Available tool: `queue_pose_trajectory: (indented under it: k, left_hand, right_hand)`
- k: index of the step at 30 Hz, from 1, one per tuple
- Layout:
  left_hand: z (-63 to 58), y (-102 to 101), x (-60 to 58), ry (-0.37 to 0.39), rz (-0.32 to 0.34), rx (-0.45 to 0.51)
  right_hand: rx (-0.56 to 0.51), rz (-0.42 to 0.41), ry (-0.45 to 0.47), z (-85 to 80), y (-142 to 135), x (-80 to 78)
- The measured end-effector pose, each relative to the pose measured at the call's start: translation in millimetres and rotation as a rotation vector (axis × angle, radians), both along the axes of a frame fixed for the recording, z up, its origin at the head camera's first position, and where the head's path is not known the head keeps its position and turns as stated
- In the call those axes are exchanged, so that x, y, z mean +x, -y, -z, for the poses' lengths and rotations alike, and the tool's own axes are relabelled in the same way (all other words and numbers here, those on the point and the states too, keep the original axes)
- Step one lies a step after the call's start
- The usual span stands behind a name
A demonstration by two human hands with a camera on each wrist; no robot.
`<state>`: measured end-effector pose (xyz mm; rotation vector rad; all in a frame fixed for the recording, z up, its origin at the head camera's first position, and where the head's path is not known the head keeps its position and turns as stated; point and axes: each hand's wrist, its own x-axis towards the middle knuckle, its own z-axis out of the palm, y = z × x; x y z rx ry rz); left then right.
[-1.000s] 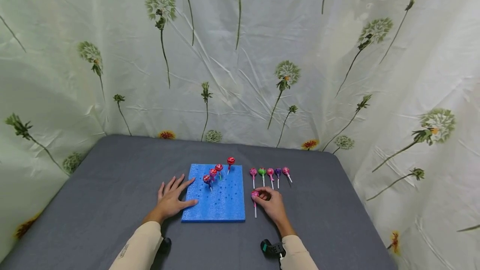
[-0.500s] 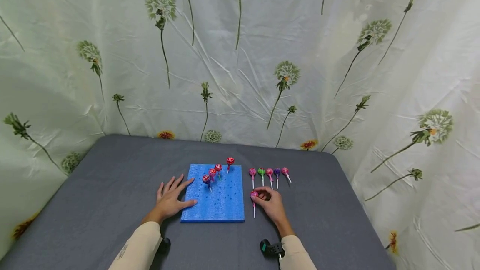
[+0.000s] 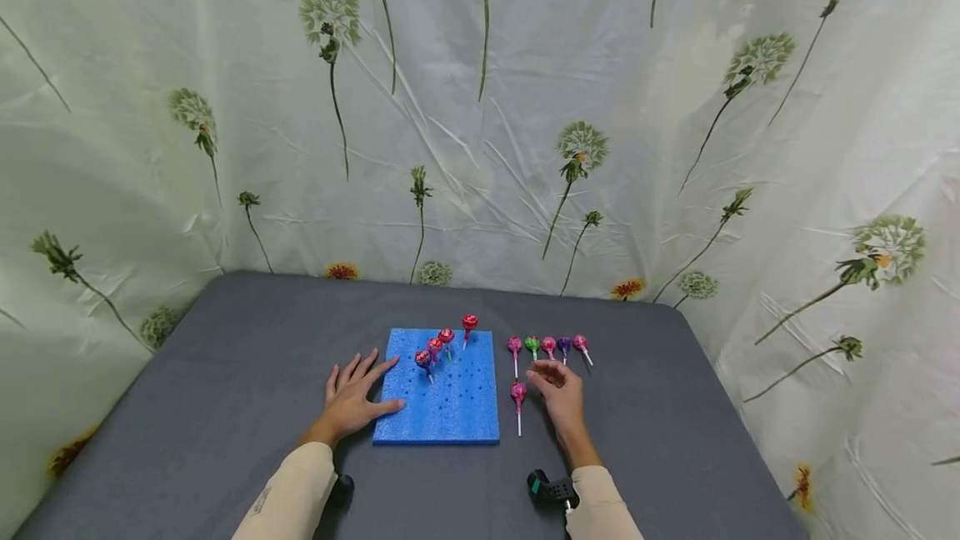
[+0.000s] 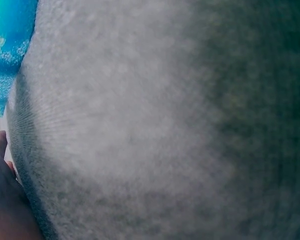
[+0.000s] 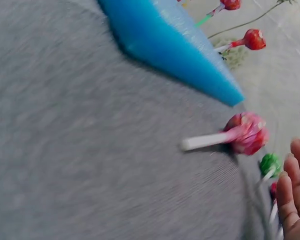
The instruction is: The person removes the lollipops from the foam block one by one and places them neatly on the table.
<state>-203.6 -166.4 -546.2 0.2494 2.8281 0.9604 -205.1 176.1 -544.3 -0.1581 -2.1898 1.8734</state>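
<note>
Left hand [image 3: 351, 407] lay spread, thumb and forefinger on the foam board [image 3: 468, 419] at lower centre, presumably steadying it under four standing lollipops [image 3: 423, 359]. Right hand [image 3: 564, 400], relaxed, held nothing beside a pink lollipop [image 3: 518, 392] lower right of centre; five lollipops [image 3: 549, 345] lay above, probably aligned for reach.

Place: a curtained-off recording nook; whether within a home, lab or studio cannot be told.
Curtain [image 3: 510, 132]: pale, creased, dandelion-printed, hanging behind and along both sides.
Table [image 3: 675, 440]: covered in plain grey cloth.
Black wrist camera [image 3: 551, 489]: worn recording gear.
</note>
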Motion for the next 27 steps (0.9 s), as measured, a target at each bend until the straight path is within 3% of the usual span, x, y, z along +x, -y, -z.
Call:
queue_pose_trajectory:
  k: [9, 19, 27]
  left_hand:
    - [-3.3, 2, 0.2, -0.009, 0.004, -0.012]
    - [-5.4, -2, 0.7, 0.013, -0.008, -0.033]
    - [-0.3, 0, -1.1, 0.013, -0.009, -0.026]
  right_hand:
    - [0.03, -0.011, -0.054, -14.9, 12, -10.4]
    - [0.044, -0.076, -0.041, -23.1, 28, -27.3]
    - [0.05, -0.135, -0.085, -57.9, 47, -27.5]
